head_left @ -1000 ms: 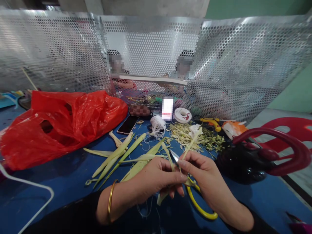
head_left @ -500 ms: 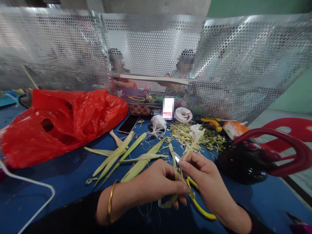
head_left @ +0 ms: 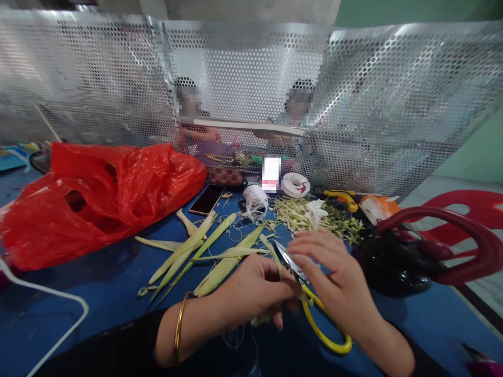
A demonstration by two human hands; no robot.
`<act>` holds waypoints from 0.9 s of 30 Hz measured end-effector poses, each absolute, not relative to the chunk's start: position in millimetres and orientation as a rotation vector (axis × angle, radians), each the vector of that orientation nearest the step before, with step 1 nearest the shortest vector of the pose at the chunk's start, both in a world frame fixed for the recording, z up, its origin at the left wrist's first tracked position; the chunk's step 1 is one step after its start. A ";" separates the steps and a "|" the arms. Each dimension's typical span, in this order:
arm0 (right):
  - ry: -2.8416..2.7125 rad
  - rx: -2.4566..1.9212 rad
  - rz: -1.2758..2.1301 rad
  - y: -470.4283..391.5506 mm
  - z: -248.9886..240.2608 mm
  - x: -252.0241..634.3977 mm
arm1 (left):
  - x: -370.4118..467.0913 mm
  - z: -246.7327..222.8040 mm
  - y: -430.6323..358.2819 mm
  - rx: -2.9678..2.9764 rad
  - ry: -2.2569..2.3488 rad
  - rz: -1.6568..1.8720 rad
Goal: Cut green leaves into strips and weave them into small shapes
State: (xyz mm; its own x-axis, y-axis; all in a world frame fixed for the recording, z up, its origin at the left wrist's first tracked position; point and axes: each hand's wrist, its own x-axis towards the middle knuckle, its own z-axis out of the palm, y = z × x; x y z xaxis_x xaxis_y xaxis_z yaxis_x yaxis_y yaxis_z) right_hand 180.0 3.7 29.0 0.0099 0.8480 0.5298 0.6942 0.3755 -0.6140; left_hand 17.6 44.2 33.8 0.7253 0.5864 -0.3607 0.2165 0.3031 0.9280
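My left hand (head_left: 271, 288), with a gold bangle at the wrist, is closed on a thin, pale green husk strip (head_left: 271, 248) whose upper end sticks up past the fingers. A lower piece of pale strip shows under that hand. My right hand (head_left: 330, 267) is just to the right, fingers stretched out and apart, with nothing visible in them. Partly covered by the right hand is a pair of scissors (head_left: 328, 343) with yellow handles, its blades pointing up and left. More pale green husk leaves (head_left: 188, 251) lie on the table left of the hands.
Behind the blue table (head_left: 129, 298) stands a perforated metal screen (head_left: 243, 73), with people beyond it. A red plastic bag (head_left: 118, 193) lies left, near a phone (head_left: 207, 200). White thread (head_left: 256, 201), a spool (head_left: 296, 185), plant scraps (head_left: 341, 222) and a dark pot-like object (head_left: 389, 262) are around.
My right hand has let go of the strip it pinched, and its fingers have spread and lifted slightly. The strip end that stood up there is gone from view. More of the scissors shows.
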 end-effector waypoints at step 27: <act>-1.528 -1.359 0.545 -0.4 31.0 164.2 | 18.0 24.7 39.3 1.249 0.712 0.234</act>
